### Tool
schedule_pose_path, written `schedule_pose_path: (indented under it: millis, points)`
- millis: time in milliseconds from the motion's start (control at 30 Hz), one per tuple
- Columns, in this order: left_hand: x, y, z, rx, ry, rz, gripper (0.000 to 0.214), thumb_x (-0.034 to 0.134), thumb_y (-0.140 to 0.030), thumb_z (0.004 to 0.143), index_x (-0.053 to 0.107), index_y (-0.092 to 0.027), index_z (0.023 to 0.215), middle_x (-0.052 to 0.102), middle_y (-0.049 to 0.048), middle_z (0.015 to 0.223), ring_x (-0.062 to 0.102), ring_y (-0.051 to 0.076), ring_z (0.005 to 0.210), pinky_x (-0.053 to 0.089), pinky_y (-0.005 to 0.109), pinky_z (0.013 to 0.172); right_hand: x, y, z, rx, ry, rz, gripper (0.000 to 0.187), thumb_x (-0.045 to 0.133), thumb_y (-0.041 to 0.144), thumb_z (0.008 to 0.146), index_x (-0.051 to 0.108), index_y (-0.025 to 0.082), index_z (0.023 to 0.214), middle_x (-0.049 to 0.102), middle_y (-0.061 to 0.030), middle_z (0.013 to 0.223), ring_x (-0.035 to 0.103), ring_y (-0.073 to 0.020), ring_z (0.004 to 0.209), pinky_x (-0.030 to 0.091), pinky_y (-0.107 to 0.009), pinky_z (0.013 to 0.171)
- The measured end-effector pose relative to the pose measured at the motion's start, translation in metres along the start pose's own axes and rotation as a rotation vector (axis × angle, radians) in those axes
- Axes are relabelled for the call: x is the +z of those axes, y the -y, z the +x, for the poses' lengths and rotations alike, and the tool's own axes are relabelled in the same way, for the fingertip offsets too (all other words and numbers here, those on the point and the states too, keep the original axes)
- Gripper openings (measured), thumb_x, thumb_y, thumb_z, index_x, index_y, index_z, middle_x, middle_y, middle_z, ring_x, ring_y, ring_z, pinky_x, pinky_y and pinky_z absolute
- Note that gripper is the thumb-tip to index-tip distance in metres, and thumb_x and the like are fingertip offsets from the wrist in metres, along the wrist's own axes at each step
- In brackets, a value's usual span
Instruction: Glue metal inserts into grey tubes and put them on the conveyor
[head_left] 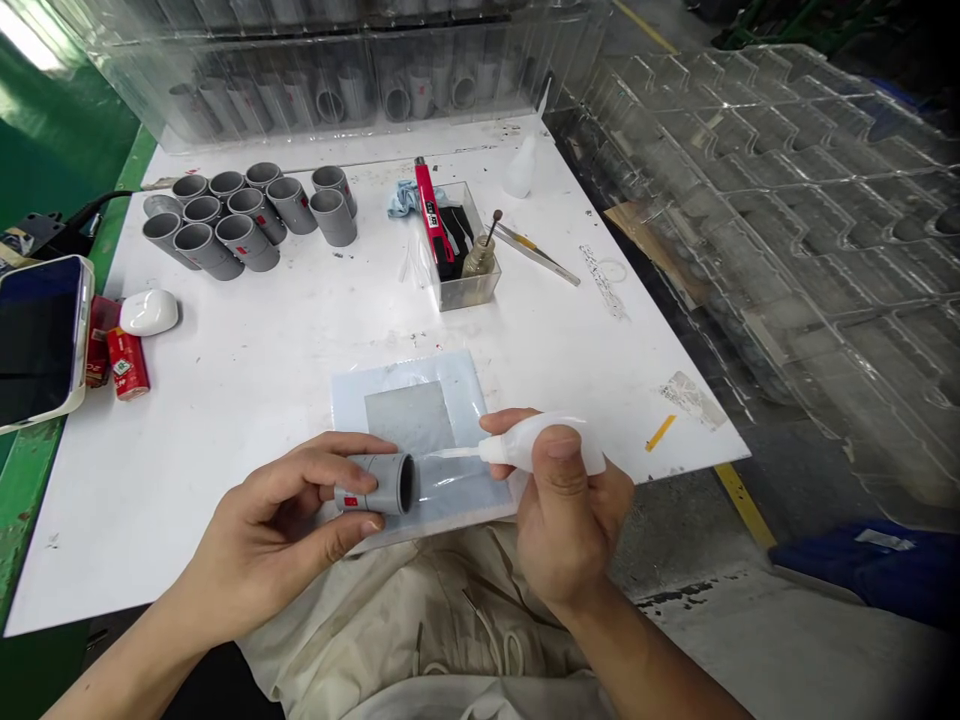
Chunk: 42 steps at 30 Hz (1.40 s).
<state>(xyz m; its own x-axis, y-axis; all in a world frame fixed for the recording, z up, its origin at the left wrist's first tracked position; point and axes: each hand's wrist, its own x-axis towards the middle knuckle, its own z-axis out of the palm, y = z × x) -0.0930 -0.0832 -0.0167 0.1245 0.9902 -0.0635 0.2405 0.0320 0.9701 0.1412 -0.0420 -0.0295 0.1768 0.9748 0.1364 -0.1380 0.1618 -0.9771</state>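
My left hand [277, 520] grips a short grey plastic pipe coupling [379, 483] with a red label, its open end facing right. My right hand [562, 510] holds a white squeeze bottle [540, 445] on its side. The bottle's long thin nozzle points left, and its tip sits just off the coupling's mouth. I cannot tell whether they touch. Both hands are above a pale blue mat [405, 400] with a grey square at the table's front edge. Several more grey couplings [240, 215] stand together at the back left.
A clear box [480, 290] holds a red-handled tool and a small brush bottle, with tweezers [536, 255] beside it. A phone [37, 340], white case [148, 312] and red packets [127, 365] lie at left. Clear plastic trays [780, 200] rise beyond the white table [225, 400].
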Motion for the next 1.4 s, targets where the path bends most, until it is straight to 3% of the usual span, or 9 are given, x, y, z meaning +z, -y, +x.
schedule_pose_path:
  millis: [267,467,667,900,1067,1200,1400]
  points:
    - [0.0016,-0.0031,0.0011,0.003,0.008,-0.019,0.017,0.084,-0.02,0.09,0.078,-0.029,0.103,0.077,0.011,0.13,0.073,0.031,0.113,0.064,0.031,0.067,-0.0032,0.0022,0.0011,0.024,0.037,-0.03,0.037,0.062,0.049,0.107,0.085,0.023,0.092,0.068,-0.0003,0.066,0.065,-0.0149,0.063,0.051,-0.028,0.06]
    - [0.0011,-0.0022,0.0012,0.024,0.057,-0.05,0.027,0.079,-0.012,0.094,0.076,-0.033,0.11,0.075,0.006,0.134,0.071,0.024,0.112,0.059,0.025,0.072,-0.0021,0.0008,0.0016,0.038,0.028,-0.037,0.038,0.064,0.048,0.106,0.085,0.021,0.09,0.07,-0.0024,0.068,0.065,-0.0168,0.061,0.052,-0.031,0.058]
    - [0.0016,-0.0024,0.0012,0.025,0.056,-0.04,0.027,0.08,-0.012,0.094,0.075,-0.033,0.109,0.074,0.0053,0.134,0.071,0.02,0.1,0.054,0.023,0.065,-0.0045,0.0019,0.0006,0.063,0.045,-0.012,0.039,0.064,0.049,0.105,0.084,0.022,0.086,0.073,-0.003,0.07,0.064,-0.0165,0.059,0.051,-0.031,0.056]
    - [-0.0002,0.0013,-0.0003,0.036,0.059,-0.015,0.025,0.079,-0.013,0.094,0.075,-0.033,0.11,0.073,0.008,0.135,0.071,0.027,0.117,0.059,0.026,0.069,-0.0015,0.0022,0.0019,0.027,-0.012,-0.003,0.039,0.063,0.049,0.106,0.084,0.022,0.086,0.076,-0.004,0.077,0.064,-0.0166,0.059,0.051,-0.032,0.057]
    - [-0.0002,0.0017,-0.0001,0.032,0.056,-0.016,0.022,0.08,-0.014,0.094,0.076,-0.031,0.108,0.073,0.01,0.134,0.071,0.029,0.117,0.062,0.028,0.071,-0.0003,0.0025,0.002,0.031,0.008,-0.024,0.04,0.063,0.05,0.106,0.085,0.022,0.089,0.067,-0.0016,0.063,0.065,-0.0169,0.06,0.051,-0.03,0.057]
    - [0.0001,-0.0002,0.0001,0.018,0.065,-0.019,0.026,0.079,-0.014,0.095,0.075,-0.035,0.109,0.073,0.0051,0.136,0.071,0.026,0.117,0.062,0.026,0.071,-0.002,0.0025,0.0018,0.049,0.022,-0.033,0.039,0.063,0.05,0.106,0.085,0.021,0.09,0.067,-0.0016,0.064,0.065,-0.0167,0.061,0.052,-0.03,0.058]
    - [-0.0009,0.0,-0.002,0.029,0.053,-0.008,0.024,0.08,-0.014,0.093,0.076,-0.033,0.108,0.074,0.0081,0.134,0.071,0.028,0.116,0.06,0.026,0.066,-0.0051,0.0009,0.0008,0.052,0.044,-0.037,0.039,0.063,0.048,0.106,0.084,0.02,0.087,0.071,-0.0032,0.067,0.064,-0.0173,0.06,0.051,-0.031,0.058]
